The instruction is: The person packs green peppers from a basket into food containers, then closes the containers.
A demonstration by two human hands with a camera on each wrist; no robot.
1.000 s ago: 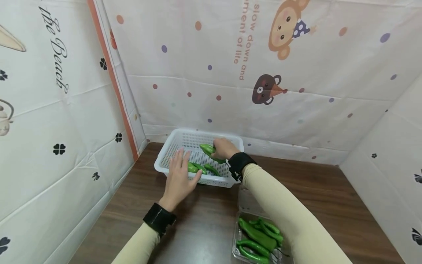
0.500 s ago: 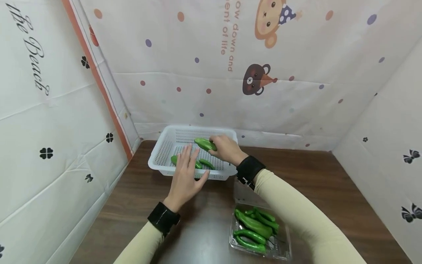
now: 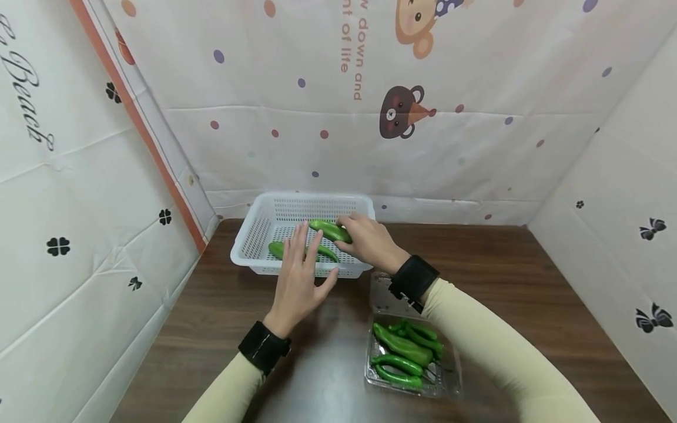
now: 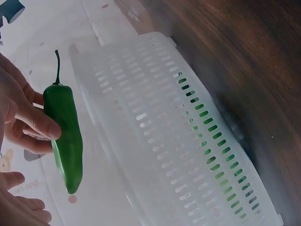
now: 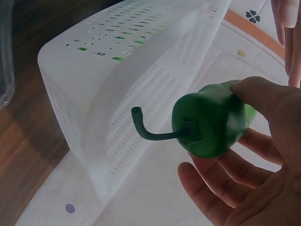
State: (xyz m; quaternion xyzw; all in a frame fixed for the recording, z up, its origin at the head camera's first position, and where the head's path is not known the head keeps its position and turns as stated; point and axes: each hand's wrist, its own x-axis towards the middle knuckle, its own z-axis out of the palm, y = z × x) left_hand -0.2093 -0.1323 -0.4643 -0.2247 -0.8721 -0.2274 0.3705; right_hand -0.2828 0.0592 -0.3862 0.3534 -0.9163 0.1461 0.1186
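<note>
My right hand point(image 3: 370, 239) holds a green pepper point(image 3: 330, 230) over the white perforated basket point(image 3: 317, 198). In the right wrist view, thumb and fingers grip the pepper point(image 5: 214, 117), and its curved stem points toward the basket wall point(image 5: 66, 70). The left wrist view shows the same pepper point(image 4: 66, 132) raised above the basket rim. My left hand point(image 3: 297, 288) is at the basket's near side with fingers straight and spread, holding nothing. Behind those fingers, a fat green pepper point(image 3: 276, 249) and a thin one point(image 3: 328, 253) lie in the basket, partly hidden.
A clear plastic box point(image 3: 367, 367) with several green peppers point(image 3: 404, 346) stands on the brown wooden table point(image 3: 502, 282), near my right forearm. Its lid point(image 3: 382, 294) lies folded back toward the basket. Printed white cloth point(image 3: 254, 70) hangs behind and at both sides.
My right hand has lifted the pepper from low inside the basket to above it. The left hand keeps its spread pose near the basket. The whole head view has shifted.
</note>
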